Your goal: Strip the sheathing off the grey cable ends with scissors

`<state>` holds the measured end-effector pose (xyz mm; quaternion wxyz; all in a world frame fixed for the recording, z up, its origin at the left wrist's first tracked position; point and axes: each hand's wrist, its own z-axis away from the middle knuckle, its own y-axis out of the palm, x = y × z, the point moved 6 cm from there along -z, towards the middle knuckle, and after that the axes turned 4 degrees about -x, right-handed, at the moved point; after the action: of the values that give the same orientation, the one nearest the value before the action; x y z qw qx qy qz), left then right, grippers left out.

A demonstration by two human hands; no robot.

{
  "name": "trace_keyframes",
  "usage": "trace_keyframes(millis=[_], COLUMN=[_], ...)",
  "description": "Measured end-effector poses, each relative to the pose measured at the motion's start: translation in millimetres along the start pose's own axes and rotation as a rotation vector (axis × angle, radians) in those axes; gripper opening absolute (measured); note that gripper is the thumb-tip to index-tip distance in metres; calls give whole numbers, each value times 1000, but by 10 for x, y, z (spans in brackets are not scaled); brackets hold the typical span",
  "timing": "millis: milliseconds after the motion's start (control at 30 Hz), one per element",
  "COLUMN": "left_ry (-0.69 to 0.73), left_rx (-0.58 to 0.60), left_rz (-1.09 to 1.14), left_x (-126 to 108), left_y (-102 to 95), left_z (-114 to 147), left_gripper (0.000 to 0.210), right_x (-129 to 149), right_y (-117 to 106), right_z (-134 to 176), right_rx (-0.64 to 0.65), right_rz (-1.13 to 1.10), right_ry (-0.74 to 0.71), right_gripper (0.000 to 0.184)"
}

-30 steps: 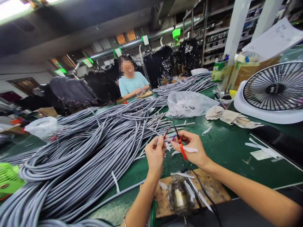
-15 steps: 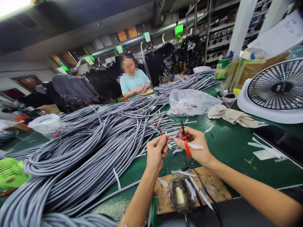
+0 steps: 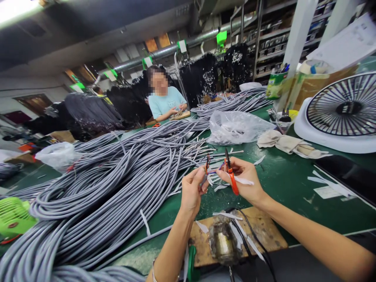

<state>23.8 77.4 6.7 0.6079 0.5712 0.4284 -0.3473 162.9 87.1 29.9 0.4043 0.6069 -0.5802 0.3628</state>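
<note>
My left hand (image 3: 194, 187) is closed in a pinch on the end of a grey cable, whose thin coloured wires (image 3: 207, 164) stick up past the thumb. My right hand (image 3: 242, 178) is closed around small orange-handled snips (image 3: 230, 174) with dark pointed blades aimed upward. Its thumb and fingertip also pinch blue-purple wires (image 3: 219, 169) stretched between the two hands. A white strip (image 3: 243, 181) lies across the right hand's fingers. Loose cable ends with pale tips lie on the table just behind both hands.
Long grey cables (image 3: 117, 184) cover the table's left side. A wooden board (image 3: 264, 231) with a metal pot (image 3: 223, 243) sits in front of me. Plastic bag (image 3: 235, 127), cloth glove (image 3: 290, 143) and fan (image 3: 349, 113) stand right. A person (image 3: 167, 102) works across the table.
The wires at my left hand now stand more upright and spread above the thumb. The snips have tilted slightly in my right hand. The person opposite has moved their hands a little.
</note>
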Motion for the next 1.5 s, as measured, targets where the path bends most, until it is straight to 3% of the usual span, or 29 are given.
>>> trace_keyframes(millis=[367,833,1167,1333,1500], left_ry=[59,219,316,309,326], left_rx=[-81,-52,-155,-88,105], left_rz=[-54,-33,-108,-90,-144], left_x=[-2,-64,-86,-52,-88], left_y=[-30,-33,-105,-94,-27], left_z=[7,19,50,50,50], left_gripper=[20,16,19,16,13], right_x=[36,19,17,28,-5], right_y=[18,10,34,35,30], right_z=[27,20,38,39,18], right_rx=[14,37,73,78,88], right_rz=[18,-53,-49,-48,-77], right_ry=[-13,4,-6,-10,21], right_gripper=[24,23,20,20,23])
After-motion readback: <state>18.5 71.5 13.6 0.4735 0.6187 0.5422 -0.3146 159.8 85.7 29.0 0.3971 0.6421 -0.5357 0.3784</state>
